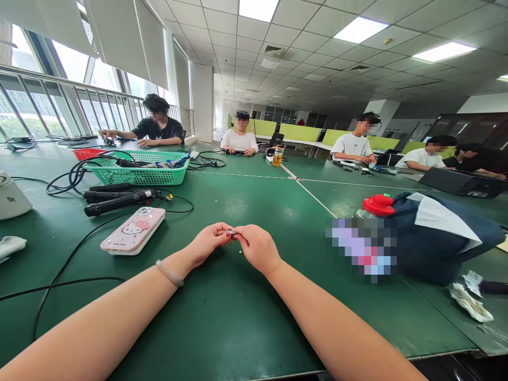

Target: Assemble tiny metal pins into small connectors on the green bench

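Observation:
My left hand (210, 243) and my right hand (257, 246) meet over the middle of the green table (222, 328). Between their fingertips is a small dark, shiny metal piece (231, 233), too small to name and partly covered by the fingers. Both hands are closed in a pinch on it. Just below the fingers, a tiny light-coloured piece (241, 252) lies on the table. A pale bangle (170, 273) circles my left wrist. Left of my left hand lies a phone in a pink cartoon case (134, 230).
Black stick-shaped tools (119, 202) and cables lie at left, before a green basket (143, 172) holding tools. A dark blue bag (428, 248), a red-lidded bottle (377, 205) and crumpled tissue (470, 304) are at right. Several people sit around the far table sides.

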`<state>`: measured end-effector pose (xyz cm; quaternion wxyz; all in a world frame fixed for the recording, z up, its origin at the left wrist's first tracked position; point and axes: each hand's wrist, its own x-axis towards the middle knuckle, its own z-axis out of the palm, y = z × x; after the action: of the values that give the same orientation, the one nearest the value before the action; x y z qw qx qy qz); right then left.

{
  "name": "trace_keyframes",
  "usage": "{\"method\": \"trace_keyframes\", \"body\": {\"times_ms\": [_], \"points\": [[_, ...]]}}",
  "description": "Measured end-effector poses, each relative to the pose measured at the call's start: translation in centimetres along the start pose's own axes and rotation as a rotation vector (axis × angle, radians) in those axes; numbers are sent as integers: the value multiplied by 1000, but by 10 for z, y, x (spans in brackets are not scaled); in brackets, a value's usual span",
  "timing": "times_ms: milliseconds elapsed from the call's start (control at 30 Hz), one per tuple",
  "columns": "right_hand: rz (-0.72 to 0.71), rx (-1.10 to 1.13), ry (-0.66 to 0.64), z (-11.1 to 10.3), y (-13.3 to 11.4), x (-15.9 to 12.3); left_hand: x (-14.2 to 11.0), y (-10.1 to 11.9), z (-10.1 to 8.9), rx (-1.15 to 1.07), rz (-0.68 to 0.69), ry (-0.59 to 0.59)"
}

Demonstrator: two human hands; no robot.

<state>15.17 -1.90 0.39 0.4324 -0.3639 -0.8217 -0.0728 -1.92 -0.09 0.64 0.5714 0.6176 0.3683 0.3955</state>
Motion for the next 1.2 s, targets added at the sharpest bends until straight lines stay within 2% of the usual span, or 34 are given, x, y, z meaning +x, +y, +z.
{"method": "trace_keyframes", "body": {"times_ms": [300,733,967,1100,1200], "points": [[-44,0,5,1,1,0,0,0,1,-44,-8,4],[-22,-25,-70,0,4,0,0,1,2,-162,-62,50],[213,-80,-120,-12,21,1,0,4,4,-127,-110,88],[387,-61,-292,-21,31,1,-1,6,5,-125,-126,111],[469,60,-465,-24,31,-1,-1,6,5,-113,-131,108]]}}
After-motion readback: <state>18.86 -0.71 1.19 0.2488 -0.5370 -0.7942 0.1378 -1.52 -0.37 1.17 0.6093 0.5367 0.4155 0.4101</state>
